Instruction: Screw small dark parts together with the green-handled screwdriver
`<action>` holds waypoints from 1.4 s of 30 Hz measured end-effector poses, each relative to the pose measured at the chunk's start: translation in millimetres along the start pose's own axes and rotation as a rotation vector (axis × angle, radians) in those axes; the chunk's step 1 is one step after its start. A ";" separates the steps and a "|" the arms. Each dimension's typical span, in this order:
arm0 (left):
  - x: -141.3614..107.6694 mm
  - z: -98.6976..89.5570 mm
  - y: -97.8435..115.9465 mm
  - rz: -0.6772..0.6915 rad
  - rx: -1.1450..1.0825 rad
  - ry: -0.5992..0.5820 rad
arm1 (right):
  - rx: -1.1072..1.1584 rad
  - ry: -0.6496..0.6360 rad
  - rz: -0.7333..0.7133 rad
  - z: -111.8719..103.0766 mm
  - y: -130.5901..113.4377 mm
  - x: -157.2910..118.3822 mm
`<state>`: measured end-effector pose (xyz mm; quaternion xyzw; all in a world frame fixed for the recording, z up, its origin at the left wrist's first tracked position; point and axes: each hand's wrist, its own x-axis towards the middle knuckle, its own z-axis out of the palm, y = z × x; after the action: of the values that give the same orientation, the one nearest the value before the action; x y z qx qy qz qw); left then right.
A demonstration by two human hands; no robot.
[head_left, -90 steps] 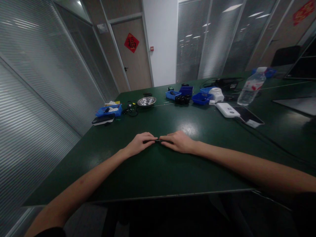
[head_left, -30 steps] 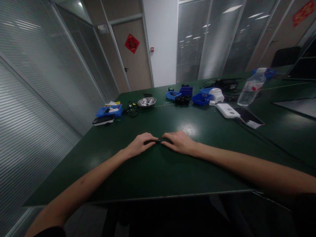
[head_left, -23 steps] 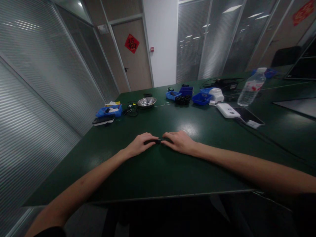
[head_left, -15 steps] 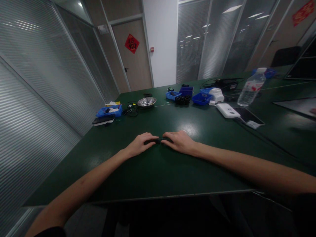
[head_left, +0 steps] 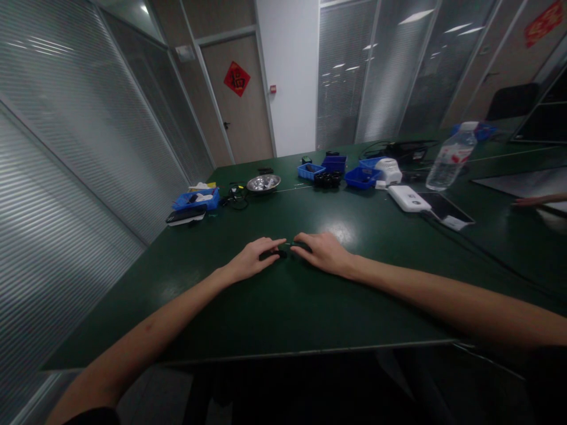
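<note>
My left hand (head_left: 253, 258) rests low over the green table, its fingers closed around a small black object (head_left: 280, 254) whose kind I cannot make out. Opposite it, my right hand (head_left: 325, 251) grips what looks like a small screwdriver (head_left: 291, 243), with a dark greenish handle and a thin metal shaft. The shaft points left, towards my left fingertips, just above the black object. Most of the handle is hidden within my right fingers.
Behind my hands stand a metal bowl (head_left: 264, 183), a blue basket (head_left: 208, 199), blue trays (head_left: 361, 177) and cables. To the right are a white power bank (head_left: 408, 199), a dark phone-like slab (head_left: 449, 208) and a water bottle (head_left: 452, 158). Another person's hand (head_left: 538, 200) shows at the right edge.
The screwdriver's tip has come away from the black object, moving slightly up and back, so its shaft now shows. At the far right, another person's hand and the flat panel have moved further into view.
</note>
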<state>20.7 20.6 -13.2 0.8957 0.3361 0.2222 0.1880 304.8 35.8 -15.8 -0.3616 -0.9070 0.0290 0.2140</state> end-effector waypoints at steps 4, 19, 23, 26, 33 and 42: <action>1.3 0.7 -0.4 0.009 0.012 -0.012 | -0.008 -0.011 0.010 0.7 0.8 0.8; 2.1 2.2 -2.5 0.035 0.040 -0.030 | -0.057 -0.082 0.015 -0.6 -1.6 2.0; 1.9 1.0 -0.1 0.040 0.057 -0.037 | -0.050 -0.101 -0.018 0.1 -1.1 2.7; 2.0 1.1 1.1 0.043 0.057 -0.033 | -0.050 -0.111 -0.038 -0.5 -1.0 2.9; 2.7 -0.5 3.7 0.019 0.018 -0.032 | -0.053 -0.121 -0.048 -2.0 -1.3 2.8; 0.2 0.0 -0.6 0.054 0.017 0.044 | -0.074 -0.122 -0.035 0.2 -1.2 3.6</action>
<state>20.6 21.1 -13.4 0.9009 0.3177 0.2442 0.1666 301.7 37.3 -14.5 -0.3510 -0.9249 0.0137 0.1456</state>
